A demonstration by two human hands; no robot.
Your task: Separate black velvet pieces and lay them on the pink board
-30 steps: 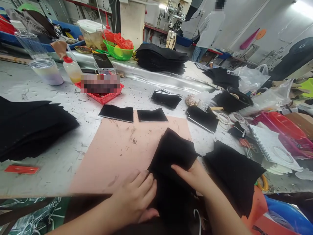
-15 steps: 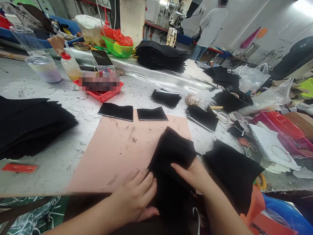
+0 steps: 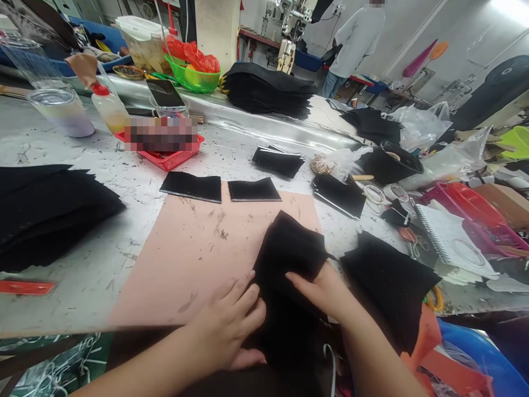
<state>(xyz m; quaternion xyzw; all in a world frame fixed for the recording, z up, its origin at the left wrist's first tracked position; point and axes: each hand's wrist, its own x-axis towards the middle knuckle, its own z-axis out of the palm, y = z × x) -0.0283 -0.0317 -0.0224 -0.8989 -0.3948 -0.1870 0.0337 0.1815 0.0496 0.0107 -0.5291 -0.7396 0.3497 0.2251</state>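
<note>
A folded black fabric piece hangs over the table's front edge, its upper part resting on a pink sheet. My right hand grips its right side, thumb on top and the other fingers hidden underneath. My left hand lies against the left edge of the cloth, fingers spread and thumb apart. Two flat black rectangular pieces, a left one and a right one, lie along the sheet's far edge. To the right, a stack of black fabric pieces reaches over the table edge.
A large black fabric stack is at the left; another stands at the back. Small black stacks, a red basket, a bottle and a spiral notebook surround the sheet. A person stands beyond.
The view has shifted slightly, so most things sit a little further left. My left index finger has stretched up along the cloth's edge. My right hand keeps its hold.
</note>
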